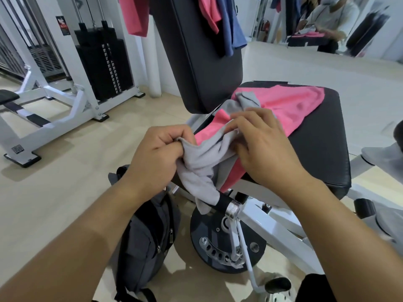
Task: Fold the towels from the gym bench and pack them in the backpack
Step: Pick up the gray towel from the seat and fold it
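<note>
A crumpled grey towel (202, 168) hangs over the near left edge of the black bench seat (320, 136). My left hand (157, 153) pinches its edge between thumb and curled fingers. My right hand (261, 144) lies on the grey towel with its fingertips on the cloth. Under them a pink towel (290, 105) is spread across the seat. More pink and blue cloths (226, 20) hang over the upright black backrest (202, 57). A dark grey backpack (144, 243) stands on the floor below my left forearm, beside the bench.
The bench's white frame and round black pivot plate (226, 243) are right of the backpack. A white weight-stack machine (102, 62) stands at the back left on a beige floor. A mirror (327, 25) at the back right reflects a person.
</note>
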The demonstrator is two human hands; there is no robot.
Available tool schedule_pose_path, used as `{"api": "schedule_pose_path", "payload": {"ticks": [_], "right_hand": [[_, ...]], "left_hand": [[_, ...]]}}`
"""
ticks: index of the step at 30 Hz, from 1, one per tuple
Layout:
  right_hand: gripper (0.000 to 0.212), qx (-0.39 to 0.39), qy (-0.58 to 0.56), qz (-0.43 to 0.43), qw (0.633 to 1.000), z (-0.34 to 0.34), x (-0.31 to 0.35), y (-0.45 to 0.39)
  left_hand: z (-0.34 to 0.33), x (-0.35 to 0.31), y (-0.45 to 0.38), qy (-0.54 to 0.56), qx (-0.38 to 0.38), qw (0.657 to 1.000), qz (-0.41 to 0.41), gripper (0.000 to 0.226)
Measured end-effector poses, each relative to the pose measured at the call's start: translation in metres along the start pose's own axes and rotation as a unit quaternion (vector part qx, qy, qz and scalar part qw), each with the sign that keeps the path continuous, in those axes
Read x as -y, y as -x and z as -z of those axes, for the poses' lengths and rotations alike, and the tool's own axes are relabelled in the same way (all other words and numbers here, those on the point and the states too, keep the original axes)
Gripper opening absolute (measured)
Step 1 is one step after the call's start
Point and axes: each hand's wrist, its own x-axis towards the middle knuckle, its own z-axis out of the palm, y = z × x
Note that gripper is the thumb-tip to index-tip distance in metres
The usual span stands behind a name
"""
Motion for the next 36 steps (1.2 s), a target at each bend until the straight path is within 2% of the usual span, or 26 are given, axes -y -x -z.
{"api": "schedule_pose_path", "payload": {"ticks": [2,5,7,10,12,13,14,16,18,20,22,23,25,27,29,31,36], "right_hand": [[0.025,0.002,0.023,-0.004,1.000,0.000,0.004,0.001],[0.025,0.014,-0.001,-0.086,0.996,-0.001,0.009,0.000],[0.045,0.035,-0.022,-0.144,0.989,0.000,0.005,-0.002],[0.092,0.072,-0.122,-0.216,0.966,0.010,-0.004,-0.008],[0.117,0.151,-0.157,-0.243,0.945,0.016,-0.008,-0.011],[0.127,0.198,-0.148,-0.241,0.939,0.019,-0.010,-0.012],[0.133,0.230,-0.135,-0.238,0.934,0.021,-0.013,-0.013],[0.137,0.243,-0.122,-0.239,0.932,0.025,-0.019,-0.016],[0.131,0.212,-0.122,-0.250,0.937,0.026,-0.026,-0.019],[0.116,0.170,-0.107,-0.277,0.940,0.022,-0.032,-0.020],[0.089,0.160,-0.072,-0.296,0.939,0.015,-0.038,-0.023],[0.069,0.171,-0.061,-0.299,0.937,0.012,-0.040,-0.026],[0.031,0.206,-0.037,-0.292,0.933,0.008,-0.045,-0.037],[0.017,0.241,0.029,-0.275,0.930,0.006,-0.050,-0.049],[0.027,0.248,0.109,-0.264,0.926,0.004,-0.063,-0.060],[0.038,0.232,0.164,-0.299,0.911,0.007,-0.081,-0.070],[0.046,0.167,0.190,-0.419,0.872,0.019,-0.123,-0.078]], "left_hand": [[0.001,0.000,0.000,0.002,0.048,0.999,0.018,0.032],[-0.001,0.007,0.001,-0.036,0.028,0.997,0.056,0.025],[-0.002,0.013,0.000,-0.072,-0.005,0.995,0.072,0.025],[-0.004,0.017,-0.002,-0.143,-0.040,0.980,0.136,0.030],[-0.004,0.019,-0.003,-0.269,-0.015,0.949,0.165,0.056],[-0.005,0.022,-0.003,-0.308,0.005,0.937,0.167,0.060],[-0.005,0.027,-0.004,-0.332,0.012,0.929,0.161,0.049],[-0.005,0.034,-0.006,-0.351,-0.009,0.924,0.151,0.017],[-0.006,0.038,-0.009,-0.328,-0.071,0.933,0.129,0.015],[-0.006,0.033,-0.013,-0.250,-0.177,0.947,0.093,0.014],[-0.005,0.022,-0.014,-0.190,-0.266,0.944,0.049,0.016],[-0.005,0.018,-0.014,-0.178,-0.285,0.941,0.024,0.016],[-0.004,0.015,-0.015,-0.169,-0.265,0.949,-0.010,0.018],[-0.004,0.015,-0.014,-0.158,-0.200,0.967,-0.013,0.017],[-0.003,0.019,-0.012,-0.150,-0.129,0.980,-0.011,0.017],[-0.001,0.022,-0.008,-0.154,-0.086,0.984,-0.015,0.021],[0.004,0.024,0.001,-0.141,-0.044,0.989,-0.024,0.029]]}}
